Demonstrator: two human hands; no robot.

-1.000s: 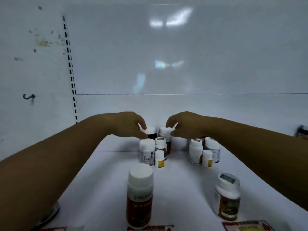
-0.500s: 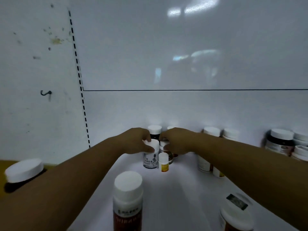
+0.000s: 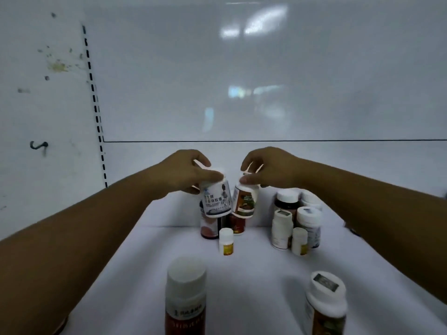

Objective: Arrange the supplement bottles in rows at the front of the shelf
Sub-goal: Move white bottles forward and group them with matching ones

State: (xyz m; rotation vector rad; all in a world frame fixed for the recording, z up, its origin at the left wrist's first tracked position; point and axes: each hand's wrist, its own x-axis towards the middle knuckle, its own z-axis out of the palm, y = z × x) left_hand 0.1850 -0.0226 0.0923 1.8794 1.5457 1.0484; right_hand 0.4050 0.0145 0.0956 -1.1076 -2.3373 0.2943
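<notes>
Your left hand (image 3: 183,171) is holding a white bottle (image 3: 216,198) by its cap, fingers wrapped around the top. The bottle has a white label with dark writing, and it is up in the air and tipped a little. Your right hand (image 3: 268,166) is holding a brown-label bottle (image 3: 244,199) the same way, pinched at the cap. This one is lifted too. The two bottles hang side by side between your hands, with their bottoms almost touching.

Right under them, at the back of the white shelf (image 3: 254,267), stand a few dark bottles (image 3: 209,227), partly hidden by the ones you hold. Just in front of those is a tiny bottle with a yellow label (image 3: 226,241), standing up by itself.

To the right, under your right arm, is a small bunch of bottles (image 3: 298,221) packed close together, with another tiny yellow one at the front.

Much nearer to you, at the front of the shelf, stand two bigger bottles well apart: a tall red-label bottle (image 3: 185,301) on the left and a white-cap bottle with a sticker on top (image 3: 325,303) on the right.
</notes>
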